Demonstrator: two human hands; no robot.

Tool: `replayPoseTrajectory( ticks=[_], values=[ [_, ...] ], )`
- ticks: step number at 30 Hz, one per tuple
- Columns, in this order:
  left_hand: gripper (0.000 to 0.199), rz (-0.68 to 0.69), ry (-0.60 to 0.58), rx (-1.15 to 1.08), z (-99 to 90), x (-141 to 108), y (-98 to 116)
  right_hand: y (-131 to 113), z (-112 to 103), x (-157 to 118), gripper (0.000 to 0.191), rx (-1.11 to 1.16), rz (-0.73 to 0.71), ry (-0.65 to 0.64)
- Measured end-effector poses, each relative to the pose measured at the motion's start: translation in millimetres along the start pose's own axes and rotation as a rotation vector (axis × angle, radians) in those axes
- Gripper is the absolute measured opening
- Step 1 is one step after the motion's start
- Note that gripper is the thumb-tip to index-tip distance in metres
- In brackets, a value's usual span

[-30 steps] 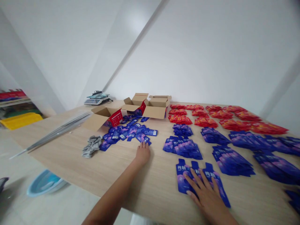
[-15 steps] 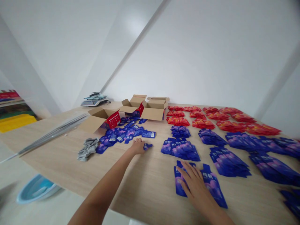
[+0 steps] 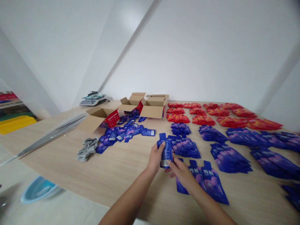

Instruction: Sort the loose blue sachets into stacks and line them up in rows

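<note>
A small blue pouch (image 3: 167, 152) with a narrow neck is held upright over the table, its printed back with a white label towards me. My left hand (image 3: 154, 158) grips its left side, thumb on the front. At the lower right corner, my right hand (image 3: 181, 172) has closed thumb and fingers on the pouch; some of those fingers are hidden behind it. Below the right forearm lie a few overlapping blue pouches (image 3: 213, 184), fronts up. A fanned stack of blue pouches (image 3: 186, 147) sits just beyond my hands.
Loose blue pouches (image 3: 112, 135) are heaped left of centre, beside a grey glove (image 3: 87, 149) and open cartons (image 3: 95, 118). Red pouch stacks (image 3: 203, 120) and more blue stacks (image 3: 229, 159) fill the right. A scale (image 3: 91, 101) stands at back left; a blue basin (image 3: 39, 189) is on the floor.
My left hand has brought a blue pouch from near the heap rightwards and lifted it. My right hand has left the pouches on the table and moved up-left to meet it.
</note>
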State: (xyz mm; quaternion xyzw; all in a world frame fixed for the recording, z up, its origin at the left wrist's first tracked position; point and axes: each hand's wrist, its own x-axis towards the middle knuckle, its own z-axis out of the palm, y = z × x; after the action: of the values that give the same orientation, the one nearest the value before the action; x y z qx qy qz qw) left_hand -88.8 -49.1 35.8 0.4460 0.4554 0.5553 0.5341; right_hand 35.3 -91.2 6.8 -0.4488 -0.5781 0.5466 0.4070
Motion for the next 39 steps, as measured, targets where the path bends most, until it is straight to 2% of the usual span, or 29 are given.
replayPoseTrajectory(
  ticks=[2,4,6,7,8,9,11,14,16,18,21,24,27,30,33,36,39],
  values=[
    [0.048,0.031,0.050,-0.028,11.2,4,-9,0,1,4,0.047,0.064,0.035,0.008],
    [0.049,0.142,0.093,0.143,4.4,21,-17,2,-4,3,0.047,0.038,0.013,0.066],
    [0.046,0.276,0.117,0.515,-16.2,50,-22,5,-13,0,0.045,-0.031,-0.029,0.137],
    [0.040,0.302,0.117,0.822,-29.4,66,-23,6,-17,-1,0.044,-0.068,-0.059,0.171],
    [0.035,0.294,0.120,0.933,-42.9,83,-22,7,-21,-3,0.043,-0.104,-0.094,0.200],
    [0.038,0.287,0.116,1.004,-55.9,98,-21,8,-24,-5,0.041,-0.134,-0.124,0.215],
    [0.054,0.257,0.068,1.151,-77.2,124,-17,8,-26,-8,0.040,-0.170,-0.153,0.198],
    [0.061,0.205,-0.052,1.347,-93.2,144,-14,10,-25,-10,0.039,-0.178,-0.164,0.104],
    [0.056,0.187,-0.113,1.461,-94.6,143,-15,14,-25,-10,0.038,-0.230,-0.217,0.103],
    [0.050,0.195,-0.134,1.551,-92.3,133,-20,20,-26,-9,0.036,-0.306,-0.277,0.166],
    [0.043,0.232,-0.105,1.649,-91.3,104,-28,24,-26,-8,0.037,-0.342,-0.330,0.228],
    [0.033,0.286,-0.071,1.722,-99.2,75,-31,19,-27,-9,0.035,-0.335,-0.339,0.190],
    [0.030,0.285,-0.024,1.571,-109.2,53,-18,12,-27,-12,0.033,-0.297,-0.315,0.164],
    [0.022,0.199,0.034,1.201,-108.0,38,4,9,-26,-15,0.036,-0.223,-0.254,0.183],
    [0.027,0.018,-0.091,0.735,-93.5,25,18,7,-28,-18,0.037,-0.279,-0.252,0.256],
    [0.033,-0.248,-0.290,0.317,-74.3,13,16,2,-35,-20,0.034,-0.488,-0.438,0.334],
    [0.032,-0.426,-0.392,0.090,-57.4,4,9,-6,-43,-20,0.036,-0.731,-0.680,0.316]
  ],
)
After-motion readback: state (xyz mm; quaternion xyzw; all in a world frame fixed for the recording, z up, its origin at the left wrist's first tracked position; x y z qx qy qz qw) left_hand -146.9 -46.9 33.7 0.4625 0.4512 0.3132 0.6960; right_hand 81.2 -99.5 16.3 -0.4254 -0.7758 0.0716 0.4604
